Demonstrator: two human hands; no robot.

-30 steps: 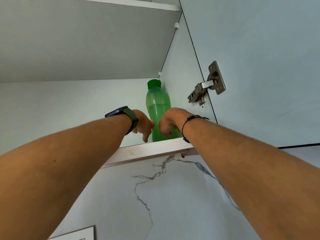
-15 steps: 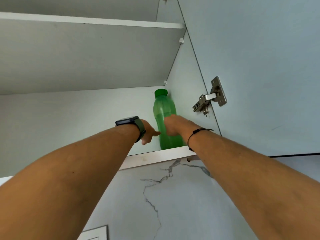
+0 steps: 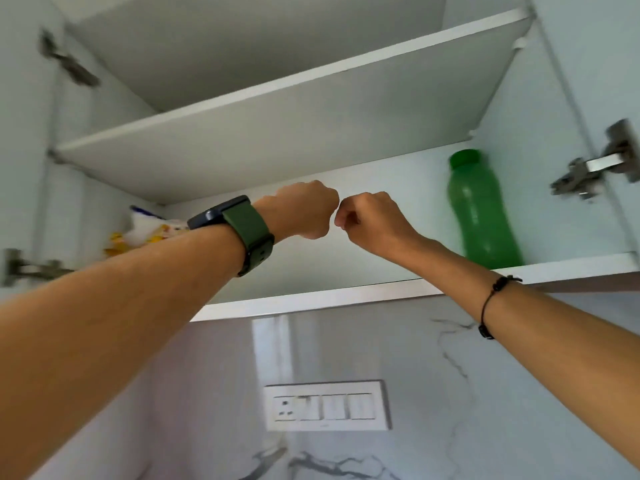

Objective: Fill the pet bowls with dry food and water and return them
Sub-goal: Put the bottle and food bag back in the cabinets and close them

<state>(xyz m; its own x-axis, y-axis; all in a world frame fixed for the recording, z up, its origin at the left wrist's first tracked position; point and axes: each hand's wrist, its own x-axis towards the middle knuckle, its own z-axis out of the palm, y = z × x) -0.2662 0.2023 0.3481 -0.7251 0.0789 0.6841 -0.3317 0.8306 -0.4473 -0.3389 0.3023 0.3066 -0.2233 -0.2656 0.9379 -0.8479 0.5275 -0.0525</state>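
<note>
A green plastic bottle [image 3: 481, 209] with a green cap stands upright at the right end of the lower shelf [image 3: 346, 296] of an open wall cabinet. A white and yellow bag [image 3: 145, 230] lies at the shelf's left end, partly hidden by my left forearm. My left hand [image 3: 304, 209], with a dark watch on the wrist, is raised in front of the shelf's middle, fingers curled shut around nothing visible. My right hand [image 3: 370, 220] is beside it, almost touching, also curled shut, well left of the bottle. No pet bowls are in view.
An upper shelf board [image 3: 277, 109] sits above. Door hinges show at the right [image 3: 595, 164] and left [image 3: 31, 268] sides of the cabinet. Below is a marble-patterned wall with a white switch and socket plate [image 3: 327, 405].
Both hands have left the green bottle and shifted left to the shelf's middle. The bottle stays on the shelf. The view has swung left, revealing the bag and the socket plate.
</note>
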